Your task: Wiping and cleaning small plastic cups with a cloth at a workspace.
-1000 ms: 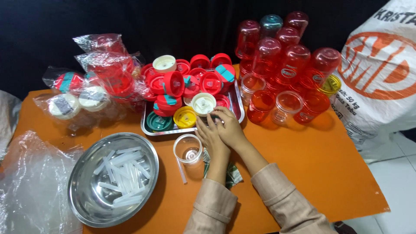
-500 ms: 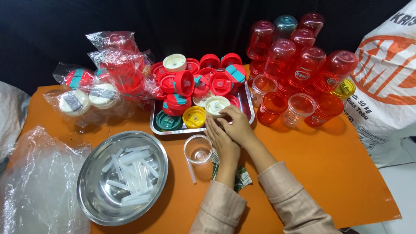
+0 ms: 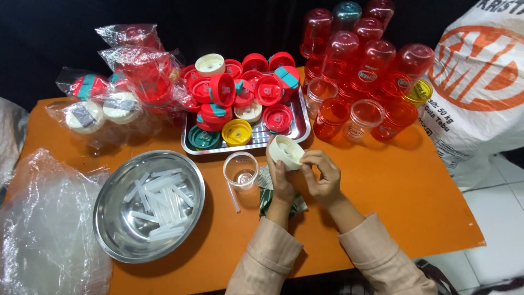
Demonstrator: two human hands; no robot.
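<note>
Both of my hands hold a cream-white bottle lid (image 3: 286,150) just above the orange table (image 3: 382,180), in front of the metal tray (image 3: 297,133). My left hand (image 3: 281,177) grips its left side. From the right, my right hand (image 3: 322,175) pinches its lower edge. A clear plastic cup (image 3: 240,169) stands upright just left of my left hand, with a clear straw (image 3: 233,196) lying beside it. A dark printed wrapper (image 3: 266,196) lies under my left wrist.
The tray holds several red, yellow, green and white lids. Upturned red bottles (image 3: 360,71) stand at the back right. A steel bowl (image 3: 148,210) of clear straws sits at the left. Bagged bottles (image 3: 109,93) lie back left, crumpled plastic (image 3: 43,229) front left, a white sack (image 3: 480,82) right.
My hands have lifted the white lid off the tray's front edge and drawn it back toward me. The view has shifted slightly.
</note>
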